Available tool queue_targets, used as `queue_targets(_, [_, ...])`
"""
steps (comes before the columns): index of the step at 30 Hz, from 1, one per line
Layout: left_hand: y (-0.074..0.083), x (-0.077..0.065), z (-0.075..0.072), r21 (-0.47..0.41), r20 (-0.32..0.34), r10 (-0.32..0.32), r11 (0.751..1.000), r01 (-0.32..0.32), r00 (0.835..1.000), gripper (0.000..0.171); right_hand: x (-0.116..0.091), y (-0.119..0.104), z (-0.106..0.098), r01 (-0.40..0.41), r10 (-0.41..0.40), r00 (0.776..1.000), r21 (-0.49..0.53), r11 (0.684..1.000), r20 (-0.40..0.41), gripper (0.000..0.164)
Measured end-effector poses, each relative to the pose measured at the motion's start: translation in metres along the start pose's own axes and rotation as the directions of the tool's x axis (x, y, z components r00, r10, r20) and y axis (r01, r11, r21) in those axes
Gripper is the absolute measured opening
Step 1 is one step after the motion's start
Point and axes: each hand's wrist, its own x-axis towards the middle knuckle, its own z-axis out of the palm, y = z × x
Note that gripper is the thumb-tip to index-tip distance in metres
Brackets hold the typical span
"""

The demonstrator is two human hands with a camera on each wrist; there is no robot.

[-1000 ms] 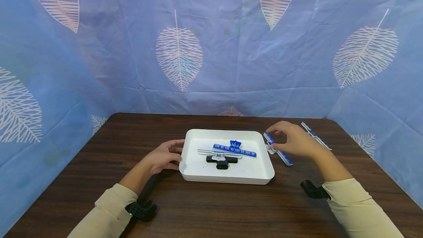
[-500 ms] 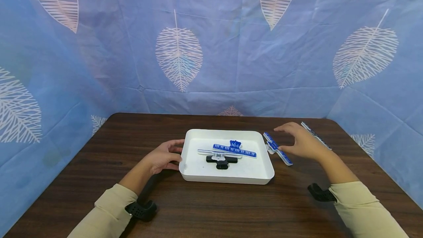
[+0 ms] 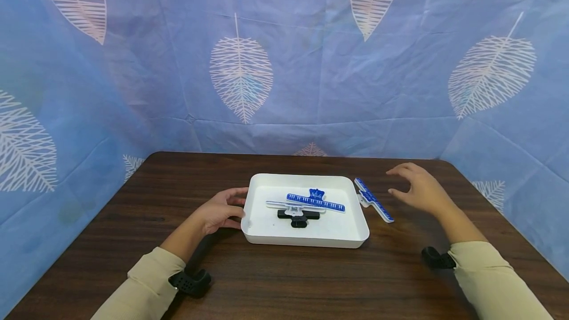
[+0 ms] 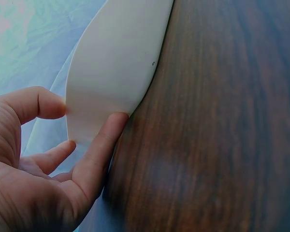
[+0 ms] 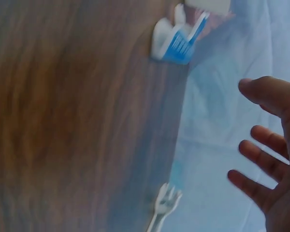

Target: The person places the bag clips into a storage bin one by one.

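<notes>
My left hand [image 3: 221,211] rests against the left wall of a white tray [image 3: 306,241], fingertips touching its outer side. In the left wrist view a finger lies on the tray wall [image 4: 113,63] and another meets the rim. My right hand [image 3: 422,191] hovers right of the tray, fingers spread and holding nothing. Between that hand and the tray, a blue-and-white ruler clip [image 3: 375,201] lies on the table, its handle by the tray's right rim. In the right wrist view a blurred blue-and-white clip [image 5: 178,47] and a white clip handle [image 5: 166,200] lie apart from the hand.
Inside the tray lie a blue ruler clip [image 3: 316,202], a white clip [image 3: 291,207] and a black clip [image 3: 299,221], bunched together and overlapping. A dark wooden table [image 3: 284,280] carries everything. Behind it hangs a blue leaf-patterned cloth [image 3: 289,78].
My right hand has drawn away rightward from the blue-and-white ruler clip, which stays on the table. It now covers the dark-and-white clip seen earlier at far right. The left hand and tray are unmoved.
</notes>
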Motion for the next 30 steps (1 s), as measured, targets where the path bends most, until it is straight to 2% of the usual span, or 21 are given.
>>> queue_targets(8, [0.001, 0.0, 0.001, -0.002, -0.001, -0.006, 1.0, 0.006, 1.0, 0.073, -0.004, 0.027, 0.005, -0.047, 0.043, 0.997, -0.052, 0.998, -0.062, 0.038])
queue_targets(16, [0.002, -0.002, 0.001, 0.001, -0.001, -0.006, 1.0, 0.006, 1.0, 0.073, -0.008, 0.048, 0.009, -0.177, 0.176, 0.984, -0.056, 0.983, -0.031, 0.034])
queue_targets(23, [0.002, -0.002, 0.001, -0.001, -0.003, -0.005, 1.0, 0.005, 1.0, 0.073, -0.011, 0.066, 0.013, -0.33, 0.332, 0.943, -0.069, 0.942, 0.023, 0.038])
queue_targets(30, [0.002, -0.001, 0.001, 0.004, 0.005, -0.003, 1.0, 0.003, 1.0, 0.074, -0.018, 0.078, 0.015, -0.429, 0.431, 0.902, -0.045, 0.902, 0.033, 0.044])
